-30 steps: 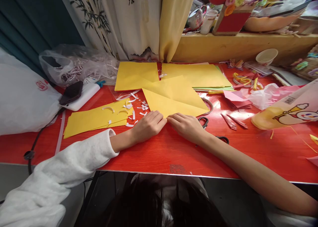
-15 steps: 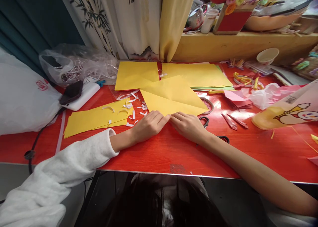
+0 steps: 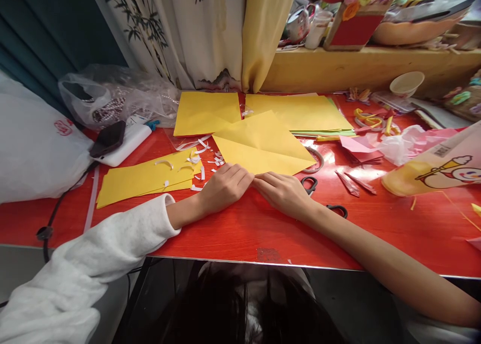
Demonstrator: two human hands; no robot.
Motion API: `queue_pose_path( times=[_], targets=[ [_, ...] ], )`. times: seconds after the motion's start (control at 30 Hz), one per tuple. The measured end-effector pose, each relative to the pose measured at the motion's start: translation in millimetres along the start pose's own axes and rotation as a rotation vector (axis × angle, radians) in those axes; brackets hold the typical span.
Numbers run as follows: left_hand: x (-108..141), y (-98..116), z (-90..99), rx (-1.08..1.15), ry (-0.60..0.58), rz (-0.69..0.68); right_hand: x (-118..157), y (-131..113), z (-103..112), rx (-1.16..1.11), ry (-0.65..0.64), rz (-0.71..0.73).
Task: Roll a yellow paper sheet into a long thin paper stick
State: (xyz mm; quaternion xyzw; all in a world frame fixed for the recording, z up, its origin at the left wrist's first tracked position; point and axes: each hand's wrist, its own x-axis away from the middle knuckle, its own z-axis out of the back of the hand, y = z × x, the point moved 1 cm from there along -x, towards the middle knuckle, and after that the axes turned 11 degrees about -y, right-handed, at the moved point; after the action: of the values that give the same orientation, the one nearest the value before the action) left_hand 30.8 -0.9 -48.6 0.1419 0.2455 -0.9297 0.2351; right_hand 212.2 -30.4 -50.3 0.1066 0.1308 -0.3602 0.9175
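Fingers (image 3: pixel 239 175) of the left hand (image 3: pixel 222 187) and the right hand (image 3: pixel 281 189) are drawn together, tips meeting, and the near corner of a square, creased sheet of yellow paper (image 3: pixel 267 139) appears pinched between them; the thumbs are hidden, so how firmly it is gripped cannot be told. The sheet is set with this corner towards the front edge of the red-topped table (image 3: pixel 221 241), a crease running across it from side to side. Its far part is overlapped onto flat yellow paper (image 3: pixel 208 111) along the table's back edge.

Because the sheet is supported unevenly there, its alignment could be lost, or a crooked crease made, if one hand were pulled harder than the other. A small tear could be started at the pinched corner by the same cause. Black-handled scissors (image 3: pixel 308 185) are partly covered by the right wrist and could be nudged by a sideways sweep. Curled white paper scraps (image 3: pixel 203 172), scattered beside the sheet's left corner, could be trapped beneath it if it were slid leftward.
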Motion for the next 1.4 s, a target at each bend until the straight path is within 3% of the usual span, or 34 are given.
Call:
queue_pose_path(
  times=[0.93, 1.03, 1.23, 1.4],
  targets=[
    [2, 0, -1.3, -0.019, -0.018, -0.018, 0, 1, 3, 0.242, -0.007, 0.071],
    [1, 0, -0.4, -0.031, -0.02, -0.024, 1, 3, 0, 0.228, -0.064, 0.039],
    [1, 2, 4.3, -0.047, 0.039, -0.073, 0, 10, -5, 0.195, -0.187, -0.174],
    [1, 4, 9.6, -0.086, 0.121, -0.118, 0, 13, -4, 0.191, -0.085, -0.162]
  ],
)
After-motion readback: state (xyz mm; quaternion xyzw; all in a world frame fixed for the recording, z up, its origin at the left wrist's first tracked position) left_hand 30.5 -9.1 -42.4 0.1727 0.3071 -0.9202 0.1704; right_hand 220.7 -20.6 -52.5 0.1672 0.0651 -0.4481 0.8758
